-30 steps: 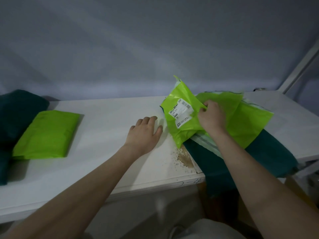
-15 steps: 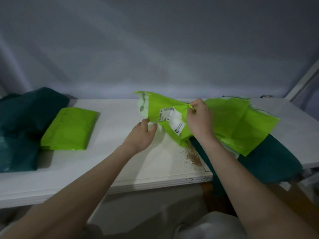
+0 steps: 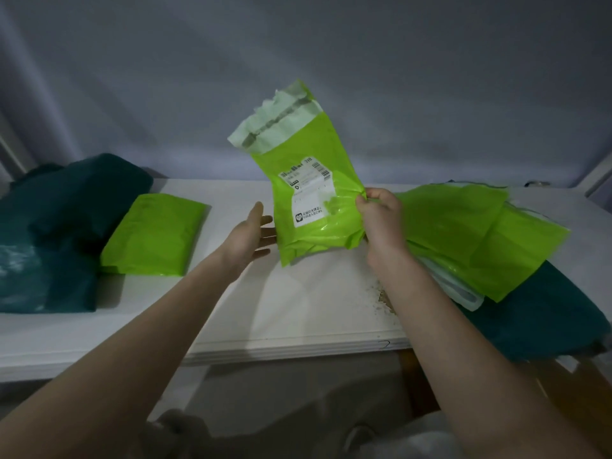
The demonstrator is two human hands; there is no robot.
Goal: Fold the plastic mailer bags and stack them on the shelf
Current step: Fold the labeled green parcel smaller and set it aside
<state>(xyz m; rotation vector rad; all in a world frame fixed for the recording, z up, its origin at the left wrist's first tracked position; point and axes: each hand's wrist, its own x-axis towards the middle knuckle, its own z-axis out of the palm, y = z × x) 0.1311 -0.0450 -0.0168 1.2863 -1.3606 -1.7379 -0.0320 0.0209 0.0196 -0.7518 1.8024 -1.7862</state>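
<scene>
left hand [image 3: 246, 235]: fingers hanging out straight and spread, palm facing the bag, not clearly touching it
right hand [image 3: 381, 215]: grip pinching the right edge of the lime mailer bag [image 3: 308, 200]
bag: hanging upright above the white tabletop [image 3: 298, 309]
folded bag [image 3: 154, 238]: lying far left

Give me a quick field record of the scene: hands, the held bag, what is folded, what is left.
right hand: pinches the held bag's right edge
left hand: open, at the bag's lower left, contact unclear
held bag: green, lifted upright, label facing camera, torn flap on top
folded bag: green, flat on shelf, left
unfolded bags: green, piled at right over teal bag
</scene>
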